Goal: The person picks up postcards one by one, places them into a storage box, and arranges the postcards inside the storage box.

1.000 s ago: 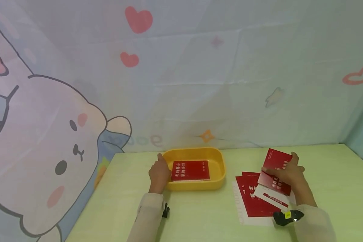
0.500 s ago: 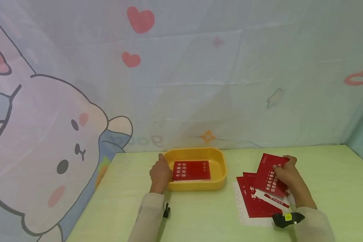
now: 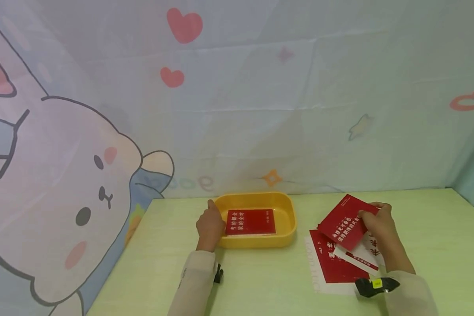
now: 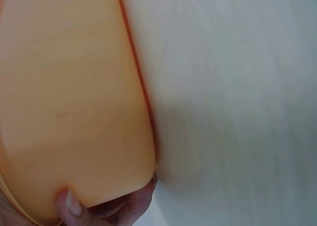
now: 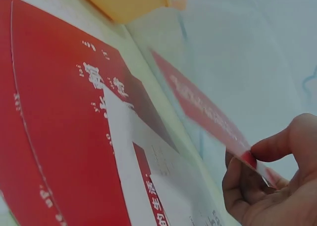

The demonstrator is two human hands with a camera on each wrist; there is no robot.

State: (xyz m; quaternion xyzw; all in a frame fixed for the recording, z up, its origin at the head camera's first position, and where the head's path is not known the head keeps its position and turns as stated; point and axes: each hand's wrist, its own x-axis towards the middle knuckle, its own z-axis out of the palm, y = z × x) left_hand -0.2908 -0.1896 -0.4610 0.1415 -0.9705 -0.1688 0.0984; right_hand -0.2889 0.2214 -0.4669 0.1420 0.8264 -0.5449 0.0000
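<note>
One thin, light, flexible red card [image 3: 344, 221] is pinched at its corner by the right hand [image 3: 377, 224], while the yellow tray [image 3: 284, 237] near the counter's [image 3: 260, 281] far edge is gripped by the left hand [image 3: 209, 226].

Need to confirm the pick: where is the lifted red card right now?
In the head view, the red card is pinched in the right hand, raised over the card pile, right of the yellow tray.

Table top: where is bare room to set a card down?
Bare table lies between the yellow tray and the red card pile, and right of the right hand. The pile is crowded; one red card lies in the tray.
</note>
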